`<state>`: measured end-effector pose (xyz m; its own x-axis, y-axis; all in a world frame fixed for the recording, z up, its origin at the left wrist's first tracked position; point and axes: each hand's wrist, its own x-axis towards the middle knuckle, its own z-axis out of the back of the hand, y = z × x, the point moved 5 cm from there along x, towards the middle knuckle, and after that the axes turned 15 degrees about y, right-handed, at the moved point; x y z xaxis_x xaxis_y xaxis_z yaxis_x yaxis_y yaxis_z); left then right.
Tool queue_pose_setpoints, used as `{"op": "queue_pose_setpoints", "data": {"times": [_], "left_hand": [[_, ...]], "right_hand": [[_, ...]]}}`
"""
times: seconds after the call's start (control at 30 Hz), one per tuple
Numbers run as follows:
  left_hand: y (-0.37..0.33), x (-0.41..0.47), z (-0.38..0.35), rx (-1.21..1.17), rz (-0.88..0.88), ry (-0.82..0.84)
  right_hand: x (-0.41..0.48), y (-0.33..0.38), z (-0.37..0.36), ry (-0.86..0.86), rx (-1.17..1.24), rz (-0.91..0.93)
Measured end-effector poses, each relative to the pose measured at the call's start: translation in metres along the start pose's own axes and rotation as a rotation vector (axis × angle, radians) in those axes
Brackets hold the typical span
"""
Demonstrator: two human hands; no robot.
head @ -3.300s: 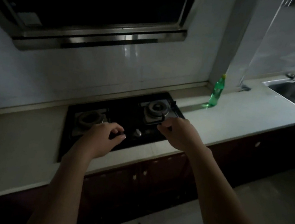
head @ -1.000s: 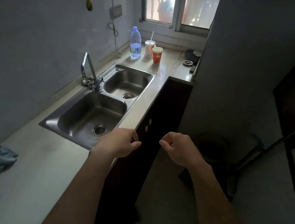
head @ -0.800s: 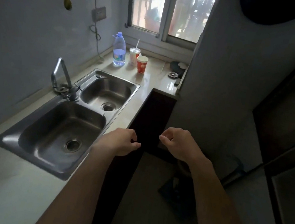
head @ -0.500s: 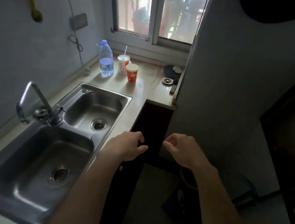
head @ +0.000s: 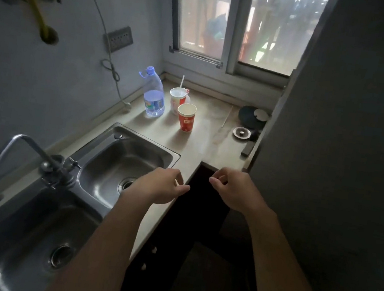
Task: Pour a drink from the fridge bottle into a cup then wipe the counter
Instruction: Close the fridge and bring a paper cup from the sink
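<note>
A red paper cup [head: 186, 117] stands open on the beige counter [head: 208, 142] beyond the sink. Behind it are a white cup with a straw [head: 177, 99] and a clear water bottle with a blue cap [head: 154, 94] near the wall. My left hand [head: 160, 187] hovers over the sink's right rim, fingers loosely curled, holding nothing. My right hand [head: 233, 192] hangs in front of the dark cabinet, also loosely curled and holding nothing. Both hands are well short of the cup. A tall grey surface [head: 339, 141] rises on the right; whether it is the fridge I cannot tell.
A steel double sink [head: 120, 160] with a tap [head: 34, 155] fills the left. Small round dark objects [head: 251, 116] and a dark flat block [head: 247, 148] lie at the counter's right end. A window sits behind; utensils, a cable and a socket hang on the left wall.
The view swung from the stove to the sink, then closed in on the counter end; the cups and bottle are larger and nearer. Both hands stay raised and hold nothing.
</note>
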<state>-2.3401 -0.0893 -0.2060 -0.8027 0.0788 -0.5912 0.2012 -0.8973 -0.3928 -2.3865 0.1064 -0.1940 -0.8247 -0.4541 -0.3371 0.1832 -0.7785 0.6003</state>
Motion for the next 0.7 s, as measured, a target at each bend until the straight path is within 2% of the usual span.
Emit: {"op": "queue_pose_setpoints", "data": {"times": [0.17, 0.4, 0.53, 0.7], "left_hand": [[0.036, 0.04, 0.006, -0.043, 0.113, 0.171], [0.077, 0.108, 0.074, -0.189, 0.13, -0.012], [0.093, 0.146, 0.098, -0.226, 0.135, -0.039], [0.114, 0.191, 0.103, -0.304, 0.133, -0.018]], "right_hand": [[0.075, 0.011, -0.009, 0.128, -0.088, 0.044], [0.179, 0.045, 0.031, 0.09, -0.228, 0.074], [0.23, 0.057, 0.049, -0.007, -0.212, 0.07], [0.281, 0.024, 0.034, 0.024, -0.143, -0.004]]}}
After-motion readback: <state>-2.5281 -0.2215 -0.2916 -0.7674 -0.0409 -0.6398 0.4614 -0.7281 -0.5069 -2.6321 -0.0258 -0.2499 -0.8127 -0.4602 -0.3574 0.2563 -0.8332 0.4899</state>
